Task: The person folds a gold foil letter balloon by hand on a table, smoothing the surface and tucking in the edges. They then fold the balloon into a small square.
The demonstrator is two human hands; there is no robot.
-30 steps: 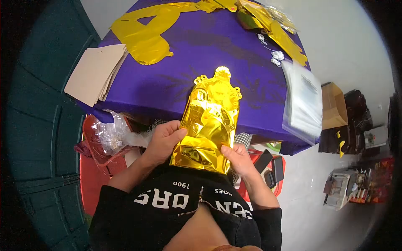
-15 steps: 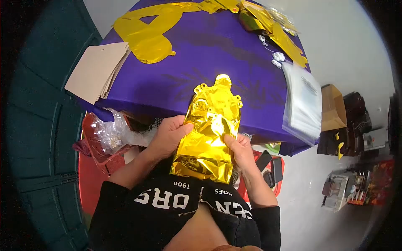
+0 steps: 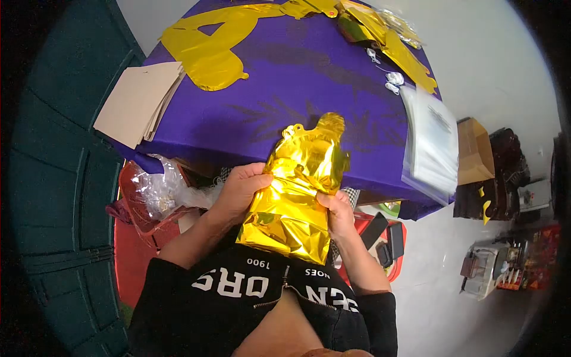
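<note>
A shiny gold foil piece [image 3: 291, 205], creased and folded, is held between both hands in front of my body, its upper part over the front edge of the purple-covered table [image 3: 279, 95]. My left hand [image 3: 244, 189] pinches its left edge, thumb on top. My right hand [image 3: 338, 211] grips the right edge, with the thumb on the foil and the other fingers partly hidden behind it. A rounded tab and small looped tabs show at the foil's top end.
Flat gold foil shapes [image 3: 217, 59] lie at the table's far side. Beige cards [image 3: 140, 102] are at the left, clear plastic sleeves [image 3: 433, 143] and white string [image 3: 394, 79] at the right. Below the table are a red basket [image 3: 140, 208] and a cardboard box [image 3: 474, 152].
The foil's top end has tilted and folded toward the right, and its right-hand loops have turned away. My right hand has shifted slightly down.
</note>
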